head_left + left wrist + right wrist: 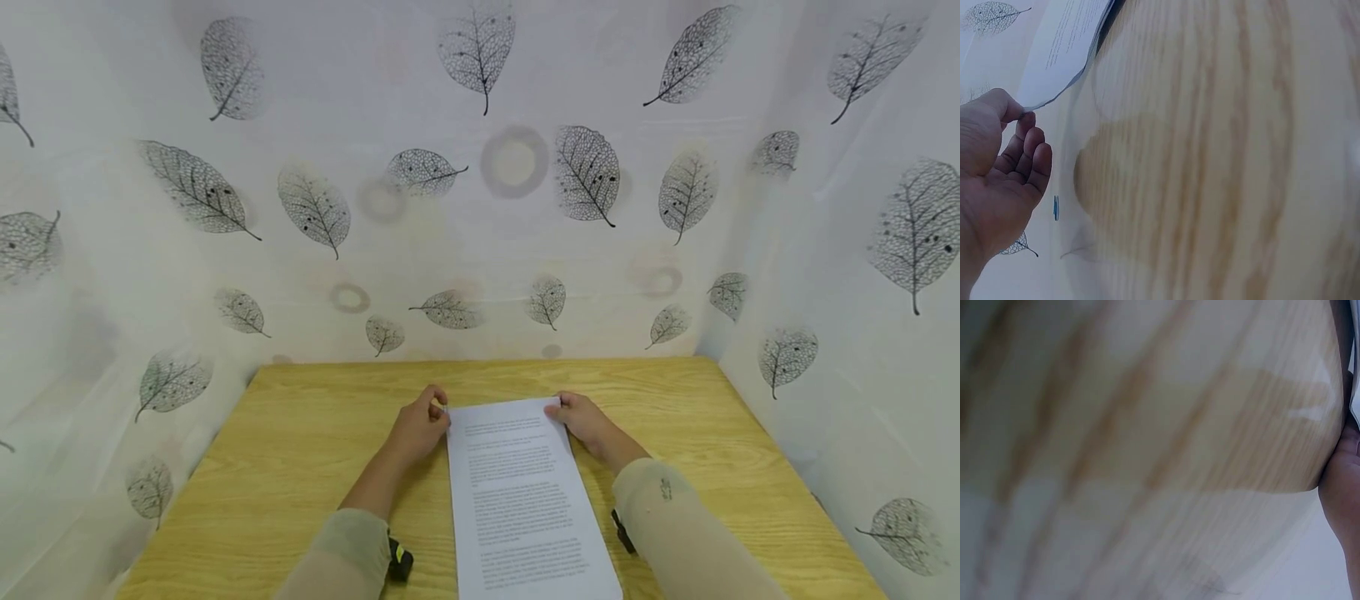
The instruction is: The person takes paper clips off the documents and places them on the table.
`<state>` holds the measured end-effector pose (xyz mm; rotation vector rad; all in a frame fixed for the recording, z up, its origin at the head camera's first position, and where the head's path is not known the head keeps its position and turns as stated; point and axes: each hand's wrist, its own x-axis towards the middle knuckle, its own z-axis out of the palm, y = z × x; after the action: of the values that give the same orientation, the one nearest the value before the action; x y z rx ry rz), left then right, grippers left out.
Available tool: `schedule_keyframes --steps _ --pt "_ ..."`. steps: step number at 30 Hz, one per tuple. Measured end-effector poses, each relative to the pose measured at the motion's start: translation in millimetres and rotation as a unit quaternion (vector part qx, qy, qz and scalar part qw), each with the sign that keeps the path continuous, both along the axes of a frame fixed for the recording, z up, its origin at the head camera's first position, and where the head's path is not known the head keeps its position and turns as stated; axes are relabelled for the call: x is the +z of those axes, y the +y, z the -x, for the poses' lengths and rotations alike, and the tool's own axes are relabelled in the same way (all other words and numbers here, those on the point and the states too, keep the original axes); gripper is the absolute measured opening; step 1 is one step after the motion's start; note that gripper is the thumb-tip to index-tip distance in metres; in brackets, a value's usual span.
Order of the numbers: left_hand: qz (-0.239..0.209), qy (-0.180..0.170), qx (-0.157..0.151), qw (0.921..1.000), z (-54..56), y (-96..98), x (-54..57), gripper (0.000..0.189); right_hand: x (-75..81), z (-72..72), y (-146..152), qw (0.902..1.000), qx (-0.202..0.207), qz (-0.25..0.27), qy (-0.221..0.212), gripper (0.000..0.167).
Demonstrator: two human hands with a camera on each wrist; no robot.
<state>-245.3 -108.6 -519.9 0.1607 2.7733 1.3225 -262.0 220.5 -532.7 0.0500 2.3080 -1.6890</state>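
Printed paper (pixel 517 492) lies lengthwise on the wooden table, its far edge between the two hands; whether it is one sheet or several I cannot tell. At its far left corner the left hand (pixel 422 425) pinches the edge between thumb and index finger, the other fingers curled, as the left wrist view also shows. On the far right corner the right hand (pixel 588 423) grips the paper, thumb on top. Only part of the right hand (pixel 1344 481) enters the right wrist view. A small blue object (pixel 1056 208) appears beyond the left fingers; its kind is unclear.
The wood-grain table (pixel 300 467) spreads to both sides of the paper. White curtains with dark leaf prints (pixel 588 175) hang behind it and along both sides. A black wrist device (pixel 400 560) shows by the left sleeve, another (pixel 622 531) by the right.
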Motion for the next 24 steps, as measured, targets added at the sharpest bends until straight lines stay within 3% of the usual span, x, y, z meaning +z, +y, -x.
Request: schedule_keyframes --steps 7,24 --pt "0.008 0.028 0.02 0.9994 0.3 -12.4 -3.2 0.024 1.4 -2.3 -0.8 1.0 -0.006 0.0 0.002 0.013" --pt "-0.01 0.02 0.037 0.9991 -5.7 -41.3 -5.6 0.025 2.7 -2.9 -1.9 0.9999 -0.011 -0.002 -0.001 0.013"
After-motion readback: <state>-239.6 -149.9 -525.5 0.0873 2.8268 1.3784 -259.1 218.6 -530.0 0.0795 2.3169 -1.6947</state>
